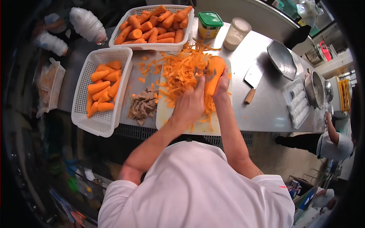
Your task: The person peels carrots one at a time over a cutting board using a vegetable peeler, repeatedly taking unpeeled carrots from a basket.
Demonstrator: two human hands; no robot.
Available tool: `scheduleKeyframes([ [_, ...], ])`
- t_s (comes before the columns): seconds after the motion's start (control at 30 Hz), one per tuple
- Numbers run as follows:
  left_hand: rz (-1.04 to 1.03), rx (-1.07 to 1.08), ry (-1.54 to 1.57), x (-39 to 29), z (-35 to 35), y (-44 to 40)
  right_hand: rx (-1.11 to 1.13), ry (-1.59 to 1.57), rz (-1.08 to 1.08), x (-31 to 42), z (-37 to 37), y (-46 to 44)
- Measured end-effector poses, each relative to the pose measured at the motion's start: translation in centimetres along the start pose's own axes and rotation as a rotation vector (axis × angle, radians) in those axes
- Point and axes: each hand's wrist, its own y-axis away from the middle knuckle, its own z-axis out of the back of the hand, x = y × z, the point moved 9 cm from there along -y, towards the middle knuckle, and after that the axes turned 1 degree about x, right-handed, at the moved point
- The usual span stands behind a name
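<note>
My left hand point(191, 103) is closed on a peeler point(207, 73), whose head lies against a large carrot point(216, 71). Held upright in my right hand point(222, 85), the carrot is over a white cutting board point(164, 114). Orange peelings point(182, 68) are heaped on the board beside the carrot and under my hands. A brownish lump point(143, 105) sits on the metal table left of the board. Peeled carrots point(103, 88) fill part of a white basket point(127, 62) at the left, and rougher carrots point(154, 26) fill a second basket point(152, 47) behind.
A green-lidded tub point(210, 23) and a jar point(236, 34) stand behind the board. To the right are a cleaver point(253, 78), a dark tray point(281, 59), a tray of white rolls point(297, 102) and a metal bowl point(315, 90). Another person point(334, 144) stands far right.
</note>
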Motion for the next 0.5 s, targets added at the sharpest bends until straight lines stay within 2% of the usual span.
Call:
scheduleKeyframes([
  [0.07,-0.044,0.022,0.074,-0.4,0.2,3.7,-0.101,-0.024,0.044,1.9,2.0,-0.7],
  [0.1,0.077,0.251,0.03,1.4,1.9,7.1,-0.155,-0.144,-0.014,-2.6,3.3,0.2],
  [0.13,0.13,0.383,0.107,1.8,0.8,7.7,-0.057,-0.276,-0.04,-1.7,4.9,-1.6],
  [0.17,0.13,0.377,0.126,2.2,0.5,8.0,0.035,-0.41,-0.082,-1.3,5.5,-2.3],
  [0.2,0.126,0.33,0.156,2.9,0.2,7.8,-0.067,-0.285,-0.025,1.0,5.4,-2.2],
  [0.23,0.135,0.291,0.168,3.8,0.6,7.8,-0.056,-0.289,-0.035,1.6,4.4,-1.7],
  [0.37,0.162,0.133,0.152,5.8,2.4,7.4,0.13,-0.322,-0.123,2.6,2.0,0.8],
  [0.43,0.053,-0.056,0.168,4.7,3.8,7.1,0.017,-0.275,-0.22,2.3,1.6,2.6],
  [0.47,0.074,-0.081,0.162,4.5,4.1,7.0,0.084,-0.233,-0.219,2.4,1.0,3.2],
  [0.5,0.186,-0.033,0.192,4.8,4.0,6.9,0.103,-0.231,-0.246,2.1,0.5,3.8],
])
